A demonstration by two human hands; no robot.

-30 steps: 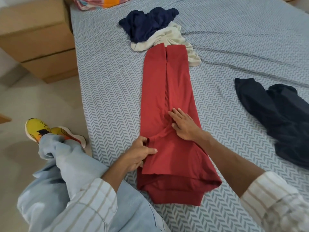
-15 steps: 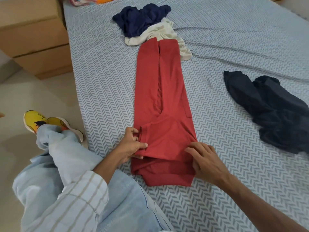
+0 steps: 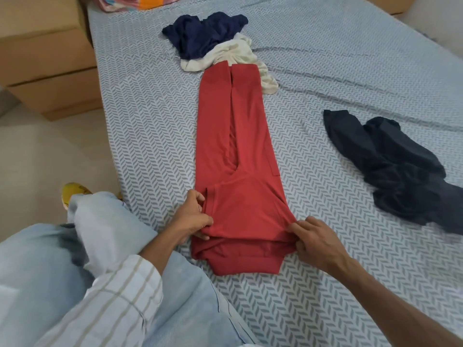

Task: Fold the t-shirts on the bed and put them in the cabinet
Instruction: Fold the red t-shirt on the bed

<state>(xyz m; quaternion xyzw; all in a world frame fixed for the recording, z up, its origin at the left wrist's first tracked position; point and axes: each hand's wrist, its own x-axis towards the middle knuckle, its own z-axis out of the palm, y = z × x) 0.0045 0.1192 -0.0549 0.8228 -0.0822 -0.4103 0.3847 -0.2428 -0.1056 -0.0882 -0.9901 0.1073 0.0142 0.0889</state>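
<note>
A red t-shirt (image 3: 238,151) lies on the bed (image 3: 325,71) as a long narrow strip, both sides folded in to the middle. Its near end is doubled over. My left hand (image 3: 194,217) pinches the left edge of that near fold. My right hand (image 3: 315,242) pinches the right corner of the same fold. A crumpled navy t-shirt (image 3: 203,33) and a cream t-shirt (image 3: 235,55) lie at the strip's far end. A dark crumpled t-shirt (image 3: 395,161) lies to the right.
Wooden drawers (image 3: 47,58) stand left of the bed, across a strip of floor. My knee in light jeans (image 3: 105,221) rests at the bed's left edge, a yellow shoe (image 3: 72,191) beside it. A colourful cloth (image 3: 135,2) sits at the far corner.
My right hand left the middle of the red shirt and came down to its near right corner, which it now pinches. My left hand kept its grip on the left edge.
</note>
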